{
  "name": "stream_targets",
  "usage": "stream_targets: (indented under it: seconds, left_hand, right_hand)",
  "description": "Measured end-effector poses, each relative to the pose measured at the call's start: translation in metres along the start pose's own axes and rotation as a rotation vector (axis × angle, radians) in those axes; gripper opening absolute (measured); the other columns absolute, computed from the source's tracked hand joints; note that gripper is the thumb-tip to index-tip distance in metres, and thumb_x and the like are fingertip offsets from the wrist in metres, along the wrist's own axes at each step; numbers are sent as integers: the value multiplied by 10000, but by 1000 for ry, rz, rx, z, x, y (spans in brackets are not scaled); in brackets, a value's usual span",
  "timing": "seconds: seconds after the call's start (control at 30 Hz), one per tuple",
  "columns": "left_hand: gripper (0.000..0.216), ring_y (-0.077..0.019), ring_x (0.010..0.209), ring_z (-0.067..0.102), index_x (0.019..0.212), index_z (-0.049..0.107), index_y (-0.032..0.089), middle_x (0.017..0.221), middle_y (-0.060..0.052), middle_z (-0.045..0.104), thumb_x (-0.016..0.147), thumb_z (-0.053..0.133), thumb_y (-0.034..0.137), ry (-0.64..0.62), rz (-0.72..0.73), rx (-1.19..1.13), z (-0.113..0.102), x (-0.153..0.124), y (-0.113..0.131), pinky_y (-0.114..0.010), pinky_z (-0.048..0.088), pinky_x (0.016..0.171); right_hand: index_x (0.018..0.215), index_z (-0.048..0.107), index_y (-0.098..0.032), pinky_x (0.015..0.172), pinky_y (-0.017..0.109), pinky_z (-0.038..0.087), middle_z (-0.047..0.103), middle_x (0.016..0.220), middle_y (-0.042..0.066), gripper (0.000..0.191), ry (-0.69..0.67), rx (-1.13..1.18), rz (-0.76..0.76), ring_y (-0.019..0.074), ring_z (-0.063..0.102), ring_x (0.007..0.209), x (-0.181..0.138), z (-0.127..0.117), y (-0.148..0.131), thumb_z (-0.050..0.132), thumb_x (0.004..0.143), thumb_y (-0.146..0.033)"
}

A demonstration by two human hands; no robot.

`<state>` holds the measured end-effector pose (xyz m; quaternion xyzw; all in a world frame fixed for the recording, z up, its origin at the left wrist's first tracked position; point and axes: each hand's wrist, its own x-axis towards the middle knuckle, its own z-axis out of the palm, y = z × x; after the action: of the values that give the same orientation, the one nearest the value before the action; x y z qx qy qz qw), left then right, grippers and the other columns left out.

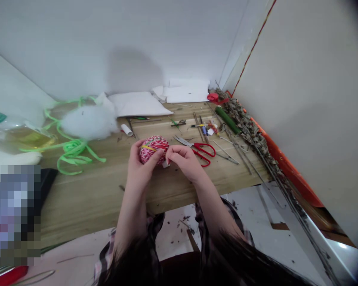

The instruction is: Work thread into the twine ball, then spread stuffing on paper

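My left hand (139, 169) is wrapped round a ball of red and white yarn (155, 143), with a yellow strand across it and a bit of green showing. The thumb presses on the ball's near side. Close against its right side, my right hand (185, 162) is closed in a pinch, and whatever lies between those fingertips is too small to make out. Just under the ball a small white tag (166, 164) pokes out. Red-handled scissors (203, 148) lie on the table right behind my right hand, blades pointing left.
On the left are green ribbon (73, 153), white stuffing (88, 122) and a bottle of yellowish liquid (30, 137). White packets (139, 104) lie along the wall. Dried stems (247, 131) and a green roll (227, 119) line the right edge, near several thin sticks and wires.
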<state>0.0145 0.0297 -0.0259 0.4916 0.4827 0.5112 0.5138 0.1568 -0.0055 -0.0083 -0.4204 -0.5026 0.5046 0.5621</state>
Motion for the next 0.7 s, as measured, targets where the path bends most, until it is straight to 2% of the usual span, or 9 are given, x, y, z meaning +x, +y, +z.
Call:
stream_targets:
  seconds: [0.3,0.43,0.7]
  left_hand:
    - [574,-185,931,655,1101,602,215,1053,-39,691,620,854,401,39,-15,-56,4,0,4,-273,515,816]
    - [549,-183,965,645,1119,626,211,1086,-51,688,665,824,448,8,-66,-42,2,0,2,-263,503,831]
    - [574,-173,895,641,1090,635,193,1018,-50,691,627,838,464,6,-95,-10,0,0,3,-253,489,783]
  right_hand:
    - [555,547,-194,616,239,389,510,558,-39,211,36,-41,20,103,448,573,2,1,1,519,756,-249]
    - [547,536,-202,614,242,393,493,543,-45,203,40,-27,26,104,442,559,2,1,3,512,741,-257]
    - [538,532,-200,636,250,390,521,560,-27,197,-79,-43,22,116,461,592,0,1,-2,517,727,-257]
